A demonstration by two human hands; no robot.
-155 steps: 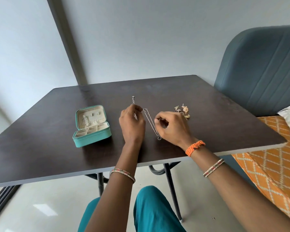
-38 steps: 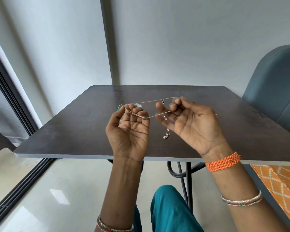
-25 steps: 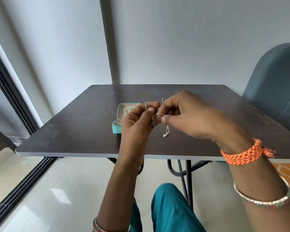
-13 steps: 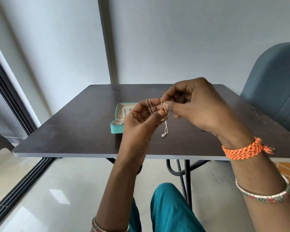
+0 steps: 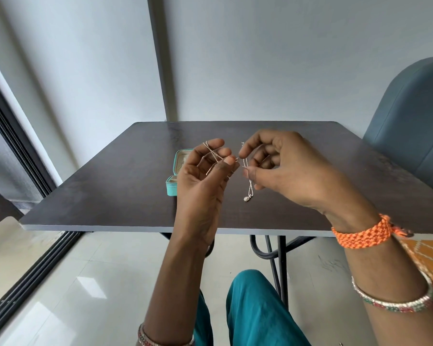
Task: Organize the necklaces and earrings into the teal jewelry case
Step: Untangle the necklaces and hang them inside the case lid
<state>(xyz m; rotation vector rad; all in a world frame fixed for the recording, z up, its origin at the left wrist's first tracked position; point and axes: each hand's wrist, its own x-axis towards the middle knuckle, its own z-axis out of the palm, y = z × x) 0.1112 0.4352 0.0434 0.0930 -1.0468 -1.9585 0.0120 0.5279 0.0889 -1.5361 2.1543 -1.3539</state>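
Both hands are raised above the near edge of the dark table [image 5: 110,196], palms turned partly toward the camera. The left hand [image 5: 203,181] has its fingers curled upward, and the thin necklace chain [image 5: 214,157] now crosses over them in two or three strands, wound round the fingers; its thumb tip presses the chain against the fingertips. Half a second ago the strands sat closer together on that hand and the right hand was higher, pinching right against it. Now the right hand [image 5: 285,171], at 3 o'clock of the left, has drawn slightly apart and dropped lower, with thumb and forefinger pinching the chain's free length and the other fingers loosely curled behind. From that pinch the chain hangs straight down, ending in the small pendant [image 5: 246,198], which dangles at 6 o'clock of the two sets of fingertips, above the tabletop; I cannot tell whether it touches the surface.

The teal jewelry case [image 5: 173,182] lies open on the table at 9 o'clock of the left hand, partly hidden behind it, much as before. A blue-grey chair [image 5: 410,126] stands at 2 o'clock
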